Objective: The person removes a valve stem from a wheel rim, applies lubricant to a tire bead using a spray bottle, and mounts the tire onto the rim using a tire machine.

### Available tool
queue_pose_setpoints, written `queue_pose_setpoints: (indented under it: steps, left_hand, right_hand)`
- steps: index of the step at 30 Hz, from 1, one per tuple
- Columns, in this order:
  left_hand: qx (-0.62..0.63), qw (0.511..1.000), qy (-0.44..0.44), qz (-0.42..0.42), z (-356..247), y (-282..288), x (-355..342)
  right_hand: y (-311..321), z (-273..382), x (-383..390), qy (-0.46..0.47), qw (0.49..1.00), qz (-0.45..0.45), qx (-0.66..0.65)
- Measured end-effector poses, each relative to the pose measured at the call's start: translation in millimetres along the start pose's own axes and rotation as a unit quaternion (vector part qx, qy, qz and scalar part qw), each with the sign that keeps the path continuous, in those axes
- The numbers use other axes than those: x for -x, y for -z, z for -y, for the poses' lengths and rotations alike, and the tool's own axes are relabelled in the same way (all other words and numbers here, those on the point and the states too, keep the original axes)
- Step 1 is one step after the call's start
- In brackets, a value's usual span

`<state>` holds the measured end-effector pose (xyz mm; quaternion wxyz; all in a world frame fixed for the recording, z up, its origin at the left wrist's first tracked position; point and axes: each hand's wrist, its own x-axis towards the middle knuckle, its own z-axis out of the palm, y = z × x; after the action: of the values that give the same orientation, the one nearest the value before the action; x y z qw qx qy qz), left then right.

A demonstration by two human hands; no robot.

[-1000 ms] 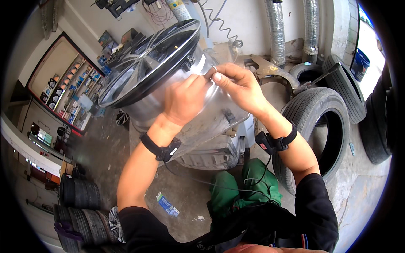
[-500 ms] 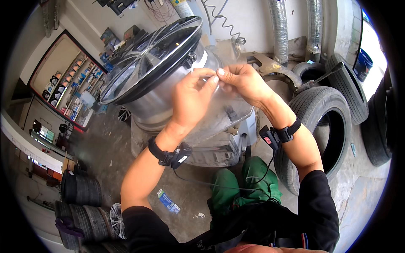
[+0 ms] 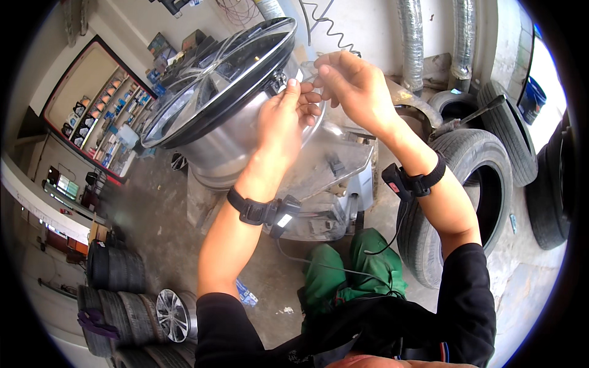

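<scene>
A large alloy wheel rim (image 3: 228,149) without a tyre is tilted on a grey workshop machine (image 3: 328,168) in front of me. Its silver barrel faces my hands, and a small black part (image 3: 276,81) sits near its edge. My left hand (image 3: 285,116) is beside the barrel, fingers curled in and thumb up against them. Slightly higher and to the right, my right hand (image 3: 358,89) has bent fingers with the thumb close to them. The fingertips of both hands are near one another but apart. Anything held in either is too small or hidden to make out.
Loose tyres (image 3: 423,239) stand on the floor at right, one with a long-handled tool (image 3: 472,115) over it. Stacked tyres (image 3: 116,267) and another alloy rim (image 3: 173,316) are at lower left. A cable (image 3: 319,265) hangs from my wrist straps. A blue bucket (image 3: 532,95) stands far right.
My fingertips, which met half a second ago, have come apart. The right hand has risen and turned, while the left has shifted slightly right, its fingers curled lower.
</scene>
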<state>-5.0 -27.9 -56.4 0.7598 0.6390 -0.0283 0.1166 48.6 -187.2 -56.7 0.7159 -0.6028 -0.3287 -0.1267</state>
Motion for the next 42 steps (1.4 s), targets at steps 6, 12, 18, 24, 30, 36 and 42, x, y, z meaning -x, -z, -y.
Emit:
queue_pose_setpoints:
  steps: [6,12,18,24,30,36,42]
  left_hand:
    - [0.062,0.998,-0.011,-0.001,10,0,-9]
    - [0.088,0.995,-0.034,0.022,15,1,-10]
    - [0.161,0.986,-0.036,0.017,17,-1,-7]
    - [0.185,0.982,-0.038,0.010,18,2,-7]
    - [0.173,0.984,-0.032,-0.007,18,-2,-7]
    - [0.176,0.983,-0.056,0.002,29,5,-11]
    - [0.191,0.981,-0.032,0.011,29,7,-13]
  right_hand:
    - [0,-4,-10,-0.045,0.994,0.017,-0.094]
    - [-10,-8,-3,0.026,0.999,-0.005,-0.027]
    - [-13,-12,1,0.036,0.998,-0.037,-0.036]
    - [-23,-12,3,0.071,0.995,-0.066,0.003]
    - [-23,-13,5,0.101,0.991,-0.077,0.038]
    - [-28,-13,12,0.228,0.962,-0.068,0.132]
    - [-29,-10,16,0.194,0.974,-0.077,0.084]
